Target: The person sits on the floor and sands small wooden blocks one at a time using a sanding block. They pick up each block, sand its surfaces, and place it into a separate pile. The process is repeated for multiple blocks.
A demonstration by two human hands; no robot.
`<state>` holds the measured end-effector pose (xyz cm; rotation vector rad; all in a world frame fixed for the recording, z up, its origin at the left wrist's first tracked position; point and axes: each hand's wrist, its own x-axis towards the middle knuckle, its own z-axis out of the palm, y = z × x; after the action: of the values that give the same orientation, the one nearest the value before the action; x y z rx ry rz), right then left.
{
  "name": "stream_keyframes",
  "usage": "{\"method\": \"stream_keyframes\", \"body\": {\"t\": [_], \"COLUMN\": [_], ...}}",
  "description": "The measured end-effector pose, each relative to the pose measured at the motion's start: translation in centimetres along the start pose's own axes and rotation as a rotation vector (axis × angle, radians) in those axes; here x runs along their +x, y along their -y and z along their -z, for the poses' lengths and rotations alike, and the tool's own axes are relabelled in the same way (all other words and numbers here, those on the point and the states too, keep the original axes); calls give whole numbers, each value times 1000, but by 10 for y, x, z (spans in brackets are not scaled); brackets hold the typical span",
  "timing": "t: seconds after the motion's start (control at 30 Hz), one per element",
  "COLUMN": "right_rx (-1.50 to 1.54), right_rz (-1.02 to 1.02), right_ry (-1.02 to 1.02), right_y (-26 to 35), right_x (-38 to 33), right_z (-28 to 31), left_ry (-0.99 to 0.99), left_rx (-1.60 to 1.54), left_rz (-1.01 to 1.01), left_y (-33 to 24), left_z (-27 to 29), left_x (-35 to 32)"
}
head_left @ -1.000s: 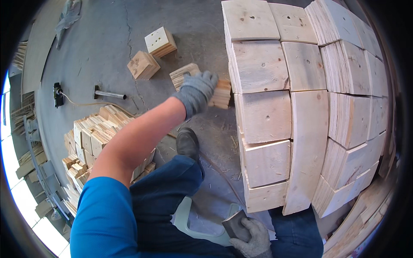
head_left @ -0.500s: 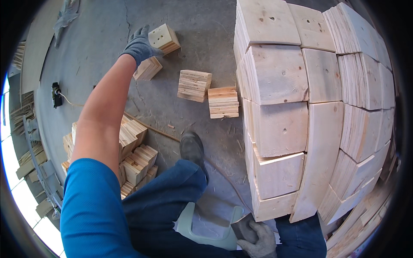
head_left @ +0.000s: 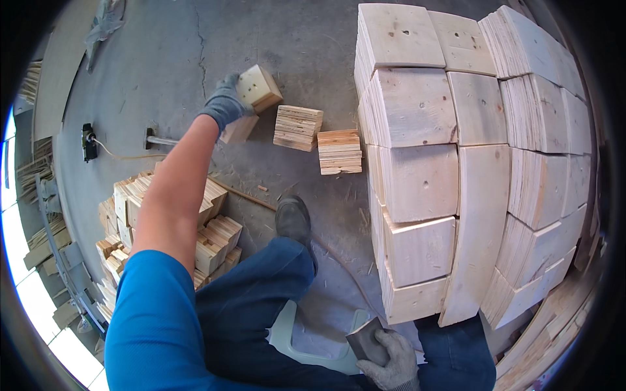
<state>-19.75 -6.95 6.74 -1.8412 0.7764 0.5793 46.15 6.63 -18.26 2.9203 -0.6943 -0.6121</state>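
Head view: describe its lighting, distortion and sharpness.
Head view: daylight flares white along the lower left rim; fisheye bends the stacked boards into curves and leaves black corners; the left hand on the wood block is fairly sharp, the right hand at the bottom edge is soft.

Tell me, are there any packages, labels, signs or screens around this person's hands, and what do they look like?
None show: no package, label, sign or screen.
Left hand: grey glove, gripping a pale wood block above the concrete floor.
Right hand: grey glove, on a dark grey sanding block.
Wood stack: tall pile of pale boards at right, plain faces.
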Motion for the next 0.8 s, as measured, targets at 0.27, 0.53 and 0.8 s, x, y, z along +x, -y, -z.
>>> {"method": "stream_keyframes", "body": {"t": [0.27, 0.53, 0.8], "right_rx": [-60, -228, -367], "right_rz": [121, 112, 306], "right_ry": [-71, -59, -207], "right_y": [12, 26, 50], "right_x": [-16, -44, -83], "right_z": [5, 13, 9], "left_ry": [16, -2, -260], "left_rx": [-149, -242, -252], "left_rz": [226, 251, -85], "left_y": [-29, -63, -115], "left_z": [-34, 44, 173], "left_x": [-87, -136, -238]}}
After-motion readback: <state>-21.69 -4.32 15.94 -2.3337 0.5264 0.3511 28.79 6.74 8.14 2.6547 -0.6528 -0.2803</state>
